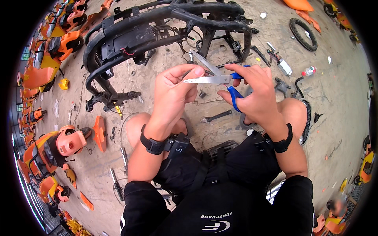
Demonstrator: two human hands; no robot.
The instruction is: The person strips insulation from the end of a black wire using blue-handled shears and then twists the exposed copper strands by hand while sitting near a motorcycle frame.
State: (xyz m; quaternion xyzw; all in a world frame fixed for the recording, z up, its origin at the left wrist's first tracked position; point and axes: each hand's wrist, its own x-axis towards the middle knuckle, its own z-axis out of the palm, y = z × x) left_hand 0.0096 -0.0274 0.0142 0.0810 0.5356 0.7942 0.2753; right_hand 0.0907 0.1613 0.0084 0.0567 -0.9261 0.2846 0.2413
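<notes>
Head view: person is sitting low on the floor (pixel 338 118), knees up, w/ both hands raised in front of a black scooter frame (pixel 157 35). Right hand (pixel 256 94) is gripping the blue-handled scissors (pixel 220 78), fingers threaded through the blue loops, blades spread wide open (one blade pointing up-left toward the frame, the other lying roughly horizontal). Left hand (pixel 173 92) is pinching the tip of the horizontal blade btwn thumb and forefinger, other fingers curled in. Scissors are hanging in the air btwn the two hands, just above the knees, not touching the floor. Both wrists are wearing black bands.

On the floor just below the hands, a dark wrench (pixel 215 116) is lying btwn the knees. A black tyre (pixel 303 34) is lying well apart at upper right, a plastic bottle (pixel 309 71) near it. Orange body panels (pixel 99 133) and orange scooter shells (pixel 51 149) are sitting along the left side.
</notes>
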